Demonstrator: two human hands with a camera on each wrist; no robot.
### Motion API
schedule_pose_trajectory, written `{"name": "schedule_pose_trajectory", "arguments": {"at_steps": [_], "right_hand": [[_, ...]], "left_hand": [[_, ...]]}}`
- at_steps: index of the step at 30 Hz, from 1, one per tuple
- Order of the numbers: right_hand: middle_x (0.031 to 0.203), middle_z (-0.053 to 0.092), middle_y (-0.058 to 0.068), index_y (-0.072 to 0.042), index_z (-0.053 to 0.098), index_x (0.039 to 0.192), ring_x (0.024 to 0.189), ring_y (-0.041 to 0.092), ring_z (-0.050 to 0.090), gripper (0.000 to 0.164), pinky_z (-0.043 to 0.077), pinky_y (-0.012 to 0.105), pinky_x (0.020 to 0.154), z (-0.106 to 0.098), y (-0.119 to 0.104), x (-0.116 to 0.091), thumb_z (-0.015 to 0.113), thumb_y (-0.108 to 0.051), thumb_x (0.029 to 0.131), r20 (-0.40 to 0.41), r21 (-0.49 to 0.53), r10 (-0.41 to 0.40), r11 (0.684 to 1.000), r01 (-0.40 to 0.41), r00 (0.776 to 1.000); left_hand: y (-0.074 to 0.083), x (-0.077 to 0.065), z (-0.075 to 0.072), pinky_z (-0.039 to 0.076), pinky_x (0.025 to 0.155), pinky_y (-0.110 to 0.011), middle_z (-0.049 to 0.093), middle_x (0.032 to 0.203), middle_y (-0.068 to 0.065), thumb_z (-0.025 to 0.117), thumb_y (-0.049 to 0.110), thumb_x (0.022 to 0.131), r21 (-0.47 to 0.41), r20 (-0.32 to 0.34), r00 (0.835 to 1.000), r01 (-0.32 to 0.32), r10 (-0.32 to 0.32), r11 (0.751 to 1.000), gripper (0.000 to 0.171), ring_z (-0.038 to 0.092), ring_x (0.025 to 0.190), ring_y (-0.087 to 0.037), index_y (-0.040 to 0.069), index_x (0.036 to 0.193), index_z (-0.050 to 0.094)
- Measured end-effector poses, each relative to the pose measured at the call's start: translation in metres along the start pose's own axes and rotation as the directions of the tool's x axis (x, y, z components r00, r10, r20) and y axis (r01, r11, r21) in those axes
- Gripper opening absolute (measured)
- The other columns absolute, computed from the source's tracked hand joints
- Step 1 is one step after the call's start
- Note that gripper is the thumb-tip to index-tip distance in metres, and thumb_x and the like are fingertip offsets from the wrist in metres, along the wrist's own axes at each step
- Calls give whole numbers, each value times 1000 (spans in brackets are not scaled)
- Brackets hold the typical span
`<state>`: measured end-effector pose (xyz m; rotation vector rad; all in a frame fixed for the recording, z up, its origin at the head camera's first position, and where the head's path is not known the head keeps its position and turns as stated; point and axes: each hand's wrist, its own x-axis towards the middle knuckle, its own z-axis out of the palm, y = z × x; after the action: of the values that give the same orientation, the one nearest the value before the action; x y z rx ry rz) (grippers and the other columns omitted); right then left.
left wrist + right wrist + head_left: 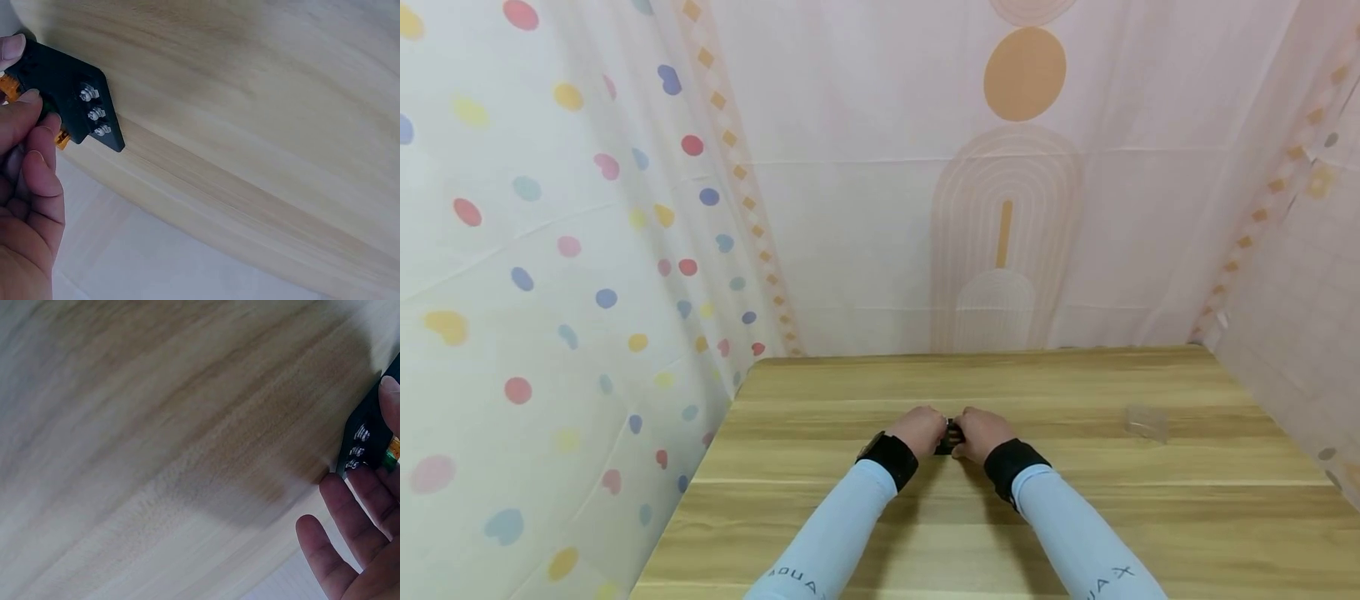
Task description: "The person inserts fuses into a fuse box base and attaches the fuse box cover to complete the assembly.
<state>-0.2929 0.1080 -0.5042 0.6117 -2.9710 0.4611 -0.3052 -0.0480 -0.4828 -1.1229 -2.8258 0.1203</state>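
Note:
A black plate-like part [62, 78] with a row of silver screws and nuts, plus small orange and green pieces on it, is between the two hands; its exact kind is unclear. My left hand [917, 430] pinches it, thumb and fingertips at the orange piece [11, 86], the other fingers curled in. Opposite, my right hand [987, 433] holds the other side, its thumb on the black part [359, 422] and fingertips at its lower edge, one finger standing apart. In the head view the hands hide most of the part.
The wood-grain table [850, 383] extends around the hands. Right of them lies a small clear plastic bag or wrapper [1147, 423]. Patterned curtains [865, 250] hang behind the table and at both sides.

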Motion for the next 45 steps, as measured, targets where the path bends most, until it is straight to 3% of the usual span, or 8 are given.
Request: {"name": "schedule_pose_trajectory", "arguments": {"at_steps": [5, 12, 21, 35, 40, 45], "right_hand": [[78, 55, -1, -9, 70, 89, 67, 14, 52, 27, 48, 34, 64, 1, -1, 0, 89, -22, 74, 1, -9, 2, 1000, -2, 1000], [79, 56, 0, -9, 71, 92, 68, 15, 53, 28, 49, 34, 66, 3, -2, 0, 88, -23, 74, 7, -17, 1, 1000, -1, 1000], [80, 56, 1, -8, 71, 94, 69, 15, 55, 30, 50, 35, 67, 3, 0, 0, 88, -24, 75, 14, -27, -12, 1000, 13, 1000], [80, 56, 1, -9, 69, 95, 68, 15, 55, 30, 51, 35, 66, 8, 5, 2, 87, -26, 77, -3, -50, -26, 998, 26, 1000], [83, 59, 1, -9, 69, 102, 73, 16, 59, 35, 53, 36, 70, 12, 8, 2, 86, -26, 77, -6, -46, -23, 999, 22, 1000], [92, 63, 5, -4, 67, 118, 82, 18, 62, 51, 53, 38, 78, 10, 10, 3, 86, -29, 78, 13, -37, -8, 999, 9, 1000]], "left_hand": [[-1, -1, 0, 43, 58, -17, 55, 58, 11, 74, 6, 87, 32, -7, 1000, -9, 10, 999, 31, 47, 56, -2, 18, 62, 62], [-3, -2, 3, 44, 59, -18, 60, 65, 9, 73, 5, 89, -36, 12, 999, 31, -30, 999, 26, 49, 59, -3, 16, 66, 66], [-4, -2, 5, 45, 60, -18, 62, 67, 8, 72, 8, 90, -34, 12, 999, 45, -45, 998, 23, 52, 61, -4, 16, 69, 68], [-7, -2, 5, 48, 66, -18, 68, 76, 9, 76, 13, 88, -27, 7, 999, 32, -32, 999, 11, 61, 70, -5, 17, 78, 74], [-12, -4, 6, 46, 62, -20, 61, 68, 9, 76, 20, 89, -73, 34, 998, 52, -50, 996, 20, 52, 61, -5, 16, 71, 69], [-19, -7, 4, 39, 53, -21, 50, 57, 10, 72, 33, 93, -120, 64, 990, 131, -124, 984, 35, 42, 51, -6, 18, 63, 60]]}}
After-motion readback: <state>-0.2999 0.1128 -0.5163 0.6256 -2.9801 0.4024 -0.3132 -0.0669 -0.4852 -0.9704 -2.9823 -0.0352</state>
